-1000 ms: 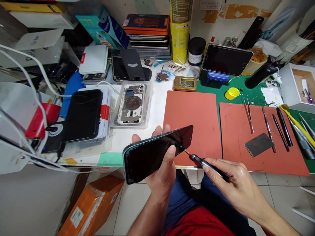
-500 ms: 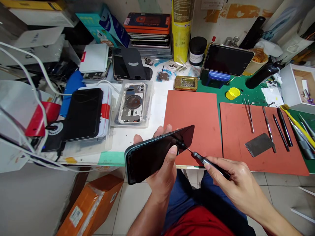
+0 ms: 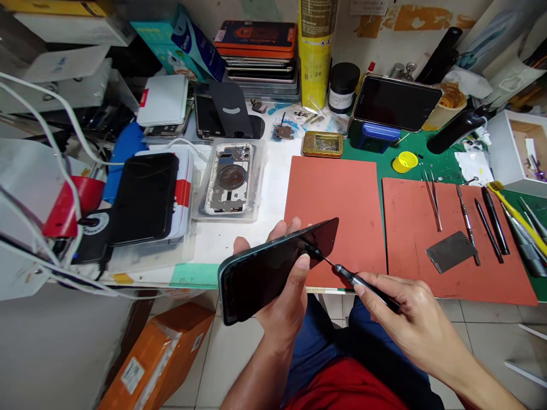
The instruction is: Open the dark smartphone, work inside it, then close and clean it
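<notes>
My left hand (image 3: pixel 284 290) holds a black-screened smartphone (image 3: pixel 269 273) with a teal edge, tilted, its screen facing up toward me. The thumb lies across the screen and the fingers curl behind it. My right hand (image 3: pixel 408 316) grips a slim black precision screwdriver (image 3: pixel 356 283) like a pen. Its thin metal tip meets the phone near my left thumb, at the far edge. The exact contact point is partly hidden by the phone and thumb.
Two orange-red silicone mats (image 3: pixel 333 222) lie beyond my hands, the right one (image 3: pixel 453 210) bearing tweezers, a metal plate and several tools. An opened phone housing (image 3: pixel 228 179) sits in a clear tray to the left. Below the bench are a tiled floor and an orange parcel (image 3: pixel 158 356).
The phone and both hands have shifted slightly right and toward me. The screwdriver tip stays at the phone's edge, and both hands keep their hold.
</notes>
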`<state>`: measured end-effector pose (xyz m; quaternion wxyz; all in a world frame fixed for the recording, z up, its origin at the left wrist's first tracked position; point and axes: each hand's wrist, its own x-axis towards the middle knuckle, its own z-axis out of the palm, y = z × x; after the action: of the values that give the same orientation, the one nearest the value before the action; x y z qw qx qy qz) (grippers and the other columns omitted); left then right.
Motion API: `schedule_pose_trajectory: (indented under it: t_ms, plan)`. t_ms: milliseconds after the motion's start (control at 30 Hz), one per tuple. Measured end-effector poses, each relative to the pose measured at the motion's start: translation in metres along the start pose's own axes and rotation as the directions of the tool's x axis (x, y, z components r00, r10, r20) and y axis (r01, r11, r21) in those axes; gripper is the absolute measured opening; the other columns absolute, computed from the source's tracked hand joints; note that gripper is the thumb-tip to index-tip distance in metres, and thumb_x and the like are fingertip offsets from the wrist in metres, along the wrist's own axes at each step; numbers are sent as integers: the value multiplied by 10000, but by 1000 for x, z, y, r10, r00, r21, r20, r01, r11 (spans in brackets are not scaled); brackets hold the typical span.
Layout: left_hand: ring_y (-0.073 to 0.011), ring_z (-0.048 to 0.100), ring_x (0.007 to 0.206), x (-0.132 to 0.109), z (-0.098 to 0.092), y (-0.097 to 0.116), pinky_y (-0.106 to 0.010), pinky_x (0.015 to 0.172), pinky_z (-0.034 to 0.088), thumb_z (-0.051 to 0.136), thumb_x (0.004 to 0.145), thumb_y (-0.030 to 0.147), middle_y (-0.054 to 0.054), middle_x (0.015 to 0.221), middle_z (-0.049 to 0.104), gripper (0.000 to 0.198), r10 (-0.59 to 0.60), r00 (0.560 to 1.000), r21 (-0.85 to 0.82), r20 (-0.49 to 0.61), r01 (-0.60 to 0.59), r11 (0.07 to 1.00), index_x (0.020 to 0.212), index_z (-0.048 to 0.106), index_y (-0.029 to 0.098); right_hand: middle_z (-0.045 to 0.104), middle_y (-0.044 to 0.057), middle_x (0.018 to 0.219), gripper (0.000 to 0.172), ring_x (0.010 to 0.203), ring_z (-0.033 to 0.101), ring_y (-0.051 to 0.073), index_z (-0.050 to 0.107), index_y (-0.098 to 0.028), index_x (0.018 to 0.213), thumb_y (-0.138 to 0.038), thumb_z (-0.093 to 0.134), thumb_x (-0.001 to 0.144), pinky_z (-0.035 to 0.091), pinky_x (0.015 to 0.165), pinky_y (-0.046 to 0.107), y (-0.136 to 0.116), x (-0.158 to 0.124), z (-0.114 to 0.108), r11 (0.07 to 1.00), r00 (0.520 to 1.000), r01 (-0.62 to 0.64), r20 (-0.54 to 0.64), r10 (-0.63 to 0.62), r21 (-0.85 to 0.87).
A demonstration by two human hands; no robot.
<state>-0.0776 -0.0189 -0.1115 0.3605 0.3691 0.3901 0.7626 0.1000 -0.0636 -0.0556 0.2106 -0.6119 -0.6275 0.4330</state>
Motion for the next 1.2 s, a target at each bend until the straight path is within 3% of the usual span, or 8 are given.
schedule_pose_trajectory:
  t_ms: [267,600,833,1100,1200]
  plan:
    - [-237,753,1324,0,-1,-1,-557,1272,489,899,894,164,30,1374,794,780,18,1000,55,-24,-16,998,1521,591,512,719,-11,759,419,613,570,155,775,-235,902,-502,549,1132,431,576,299,0,0,-1,1000,1000,-20,16,19,7]
    - [-259,768,1300,-1,-1,-1,-578,1241,520,897,899,187,14,1361,802,778,-1,999,73,-36,4,997,1536,571,492,768,0,826,405,645,594,163,774,-238,915,-499,552,1132,435,597,306,2,-1,0,999,999,-28,31,27,23]
    - [-271,737,1354,-2,0,-1,-607,1306,429,911,888,211,18,1355,803,773,-9,999,86,-50,13,996,1533,577,477,784,6,860,409,675,612,174,767,-242,916,-510,546,1132,439,607,314,3,0,-1,999,998,-39,40,38,28]
    - [-231,770,1295,-1,0,0,-543,1283,478,891,908,162,44,1371,804,767,-1,1000,43,-15,2,999,1524,593,510,795,-6,880,382,692,642,168,783,-251,955,-492,549,1135,461,622,305,2,0,-1,999,999,-29,46,28,35]
    - [-203,775,1280,-1,1,0,-470,1245,529,868,921,120,61,1390,798,782,2,1000,33,4,-2,999,1529,588,525,783,-17,845,373,650,619,156,788,-257,955,-490,557,1132,448,597,298,3,0,-1,999,999,-26,37,25,35]
